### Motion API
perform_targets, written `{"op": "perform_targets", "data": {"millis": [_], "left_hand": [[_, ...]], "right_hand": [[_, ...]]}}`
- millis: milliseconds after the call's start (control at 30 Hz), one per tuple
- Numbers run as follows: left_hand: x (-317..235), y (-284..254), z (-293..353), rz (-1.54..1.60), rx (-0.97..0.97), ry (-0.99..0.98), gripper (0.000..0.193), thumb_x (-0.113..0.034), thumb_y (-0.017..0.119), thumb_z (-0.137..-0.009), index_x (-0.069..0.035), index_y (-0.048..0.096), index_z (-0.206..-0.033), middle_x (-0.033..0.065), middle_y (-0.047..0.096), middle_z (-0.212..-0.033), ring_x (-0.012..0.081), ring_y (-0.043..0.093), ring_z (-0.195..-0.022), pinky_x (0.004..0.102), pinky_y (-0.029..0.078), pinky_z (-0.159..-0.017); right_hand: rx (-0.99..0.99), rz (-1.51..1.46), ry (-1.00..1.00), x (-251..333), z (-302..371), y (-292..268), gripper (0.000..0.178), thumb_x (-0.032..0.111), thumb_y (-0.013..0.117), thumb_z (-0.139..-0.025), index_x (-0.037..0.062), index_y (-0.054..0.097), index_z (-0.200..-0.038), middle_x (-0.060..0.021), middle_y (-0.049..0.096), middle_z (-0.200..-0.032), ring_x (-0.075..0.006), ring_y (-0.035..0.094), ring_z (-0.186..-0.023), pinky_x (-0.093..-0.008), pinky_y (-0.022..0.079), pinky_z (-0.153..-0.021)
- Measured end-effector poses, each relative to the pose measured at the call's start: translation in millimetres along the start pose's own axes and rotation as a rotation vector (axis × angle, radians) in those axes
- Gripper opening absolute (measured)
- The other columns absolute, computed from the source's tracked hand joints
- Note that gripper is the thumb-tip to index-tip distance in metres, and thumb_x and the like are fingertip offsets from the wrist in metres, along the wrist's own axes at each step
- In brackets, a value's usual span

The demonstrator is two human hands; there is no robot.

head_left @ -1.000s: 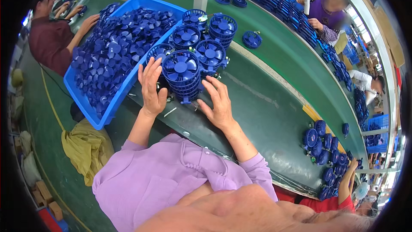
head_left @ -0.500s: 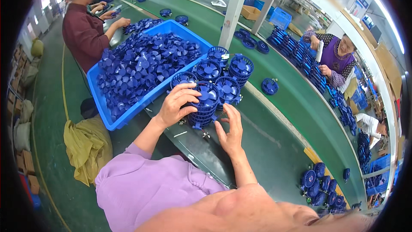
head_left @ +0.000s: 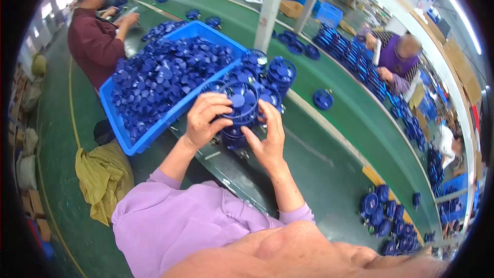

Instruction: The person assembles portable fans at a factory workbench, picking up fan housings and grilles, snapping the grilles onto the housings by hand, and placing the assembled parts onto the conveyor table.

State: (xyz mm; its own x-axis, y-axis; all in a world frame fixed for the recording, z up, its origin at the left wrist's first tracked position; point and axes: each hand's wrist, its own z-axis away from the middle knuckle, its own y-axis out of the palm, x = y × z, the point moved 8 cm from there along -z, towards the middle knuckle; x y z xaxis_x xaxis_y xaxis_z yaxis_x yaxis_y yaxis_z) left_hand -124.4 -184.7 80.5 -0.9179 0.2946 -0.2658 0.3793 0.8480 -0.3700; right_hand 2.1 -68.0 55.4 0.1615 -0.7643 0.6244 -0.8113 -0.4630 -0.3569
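Note:
Both hands are closed around a round dark blue fan unit (head_left: 240, 101), a caged housing with blades showing inside. My left hand (head_left: 206, 121) grips its left side, and my right hand (head_left: 270, 141) holds the right side with the thumb low. Directly beneath is a stack of similar fan housings (head_left: 233, 137), partly hidden by my fingers. More stacked fan housings (head_left: 281, 74) crowd just behind. To the left, a light blue tray (head_left: 154, 143) is heaped with loose dark blue fan blades (head_left: 170, 67).
A white post (head_left: 269, 15) rises beyond the stacks. A single fan (head_left: 323, 99) lies on the green conveyor (head_left: 355, 128), and a cluster of fans (head_left: 383, 213) sits at the lower right. Co-workers (head_left: 92, 36) stand at left and across the line. An olive cloth (head_left: 105, 177) hangs at left.
My hands have closed on the top fan and raised it slightly off the stack. My right hand has moved in against its side. The view has shifted a little.

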Motion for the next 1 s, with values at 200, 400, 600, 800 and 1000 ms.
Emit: {"op": "perform_targets", "data": {"millis": [200, 400, 600, 800, 1000], "left_hand": [[-36.4, 15.1, -29.6, 0.031, -0.007, 0.122, 0.030, -0.017, 0.080, -0.066, -0.005, 0.068, -0.091, 0.0080, 0.067, -0.102, 0.0297, 0.062, -0.100, 0.0386, 0.051, -0.084], [-53.1, 46.7, -51.8, 0.128, -0.009, 0.137, 0.028, -0.014, 0.079, -0.068, -0.007, 0.068, -0.093, 0.0062, 0.067, -0.105, 0.0283, 0.061, -0.105, 0.0380, 0.050, -0.088], [-64.0, 98.9, -32.4, 0.252, 0.059, 0.075, 0.026, -0.011, 0.079, -0.069, -0.006, 0.068, -0.092, 0.0072, 0.066, -0.108, 0.0293, 0.059, -0.108, 0.0403, 0.049, -0.090], [-72.3, 162.9, 16.3, 0.338, 0.268, -0.005, 0.020, -0.012, 0.073, -0.075, -0.003, 0.065, -0.092, 0.0085, 0.062, -0.110, 0.0289, 0.055, -0.110, 0.0404, 0.047, -0.094], [-78.4, 179.5, 37.2, 0.321, 0.405, 0.009, 0.026, -0.009, 0.072, -0.076, -0.004, 0.064, -0.100, 0.0102, 0.057, -0.122, 0.0326, 0.048, -0.124, 0.0463, 0.040, -0.104]], "right_hand": [[-0.114, -0.173, 0.009, -6.2, 3.4, -34.4, 0.073, -0.001, 0.077, -0.070, 0.0051, 0.045, -0.136, -0.0164, 0.044, -0.136, -0.0278, 0.051, -0.120, -0.0330, 0.056, -0.083], [-0.221, -0.225, 0.084, -10.9, 5.5, -72.1, 0.074, -0.003, 0.073, -0.074, 0.0074, 0.041, -0.139, -0.0118, 0.042, -0.138, -0.0241, 0.048, -0.125, -0.0353, 0.054, -0.089], [-0.254, -0.280, 0.255, -47.1, 42.5, -101.6, 0.077, -0.003, 0.073, -0.075, 0.0076, 0.036, -0.143, -0.0095, 0.041, -0.141, -0.0220, 0.045, -0.126, -0.0332, 0.051, -0.089], [-0.199, -0.211, 0.462, -82.3, 93.3, -120.9, 0.082, -0.006, 0.073, -0.075, 0.0080, 0.033, -0.145, -0.0095, 0.041, -0.140, -0.0200, 0.045, -0.124, -0.0322, 0.052, -0.088], [-0.104, 0.184, 0.588, -124.2, 134.8, -128.0, 0.073, -0.002, 0.072, -0.077, 0.0091, 0.040, -0.142, -0.0134, 0.049, -0.135, -0.0239, 0.055, -0.116, -0.0323, 0.052, -0.087]]}}
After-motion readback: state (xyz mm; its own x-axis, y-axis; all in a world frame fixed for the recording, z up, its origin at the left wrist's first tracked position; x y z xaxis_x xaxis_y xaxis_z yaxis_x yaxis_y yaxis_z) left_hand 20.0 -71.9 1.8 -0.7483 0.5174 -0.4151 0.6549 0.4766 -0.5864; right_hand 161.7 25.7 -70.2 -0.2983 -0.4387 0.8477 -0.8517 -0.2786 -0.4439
